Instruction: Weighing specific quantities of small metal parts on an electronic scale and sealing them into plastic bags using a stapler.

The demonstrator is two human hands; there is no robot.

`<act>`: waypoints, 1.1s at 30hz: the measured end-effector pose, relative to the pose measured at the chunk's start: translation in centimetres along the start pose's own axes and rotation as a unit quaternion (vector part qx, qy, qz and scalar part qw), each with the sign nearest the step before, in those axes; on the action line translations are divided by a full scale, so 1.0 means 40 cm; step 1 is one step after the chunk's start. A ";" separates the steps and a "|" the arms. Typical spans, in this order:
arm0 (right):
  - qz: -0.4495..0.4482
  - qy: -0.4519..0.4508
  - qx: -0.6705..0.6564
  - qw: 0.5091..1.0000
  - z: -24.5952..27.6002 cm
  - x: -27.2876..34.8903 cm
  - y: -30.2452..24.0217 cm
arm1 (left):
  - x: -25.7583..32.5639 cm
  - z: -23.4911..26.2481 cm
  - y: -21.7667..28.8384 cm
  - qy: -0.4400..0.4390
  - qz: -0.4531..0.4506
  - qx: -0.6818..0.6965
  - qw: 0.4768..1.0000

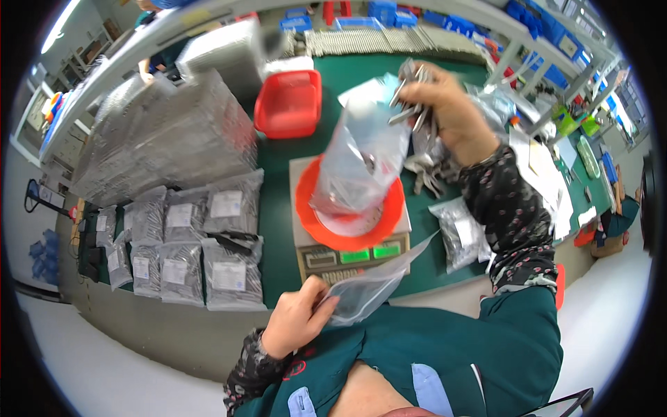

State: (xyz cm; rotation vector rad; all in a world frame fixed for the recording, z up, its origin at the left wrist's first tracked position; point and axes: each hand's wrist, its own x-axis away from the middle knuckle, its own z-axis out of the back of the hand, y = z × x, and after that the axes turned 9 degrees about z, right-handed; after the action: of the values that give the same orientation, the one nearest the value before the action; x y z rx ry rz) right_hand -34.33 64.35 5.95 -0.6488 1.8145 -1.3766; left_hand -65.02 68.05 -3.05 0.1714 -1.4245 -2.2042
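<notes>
Right hand (455, 115): grip closed on a bundle of metal parts (411, 97), held above an open clear bag (358, 163). The bag stands in an orange dish (347, 226) on the scale (351, 257). Left hand (297, 316): grip pinches an empty bag (368, 288) near the bench (278, 174) edge.

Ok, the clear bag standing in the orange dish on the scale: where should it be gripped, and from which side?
Probably at its open upper rim, from above. The clear bag stands upright in the orange dish, its lower part weighted with contents, while the right hand holds metal parts beside its mouth.
</notes>
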 end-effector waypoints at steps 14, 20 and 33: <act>-0.301 0.064 -0.120 0.944 0.184 0.519 0.002 | -0.279 -0.442 0.092 0.016 -0.107 -0.170 0.980; -0.404 0.152 -0.216 0.876 0.240 0.629 0.179 | -0.256 -0.514 0.080 0.022 -0.125 -0.146 0.981; -0.271 0.433 -0.201 0.836 0.311 0.532 0.350 | -0.295 -0.607 0.041 -0.045 -0.050 -0.087 0.994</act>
State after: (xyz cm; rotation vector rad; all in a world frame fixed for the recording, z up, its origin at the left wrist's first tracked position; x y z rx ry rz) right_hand -36.12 45.00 -14.68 -0.8870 2.8551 -1.8636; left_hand -45.31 53.27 -14.28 0.0834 -1.2863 -2.4328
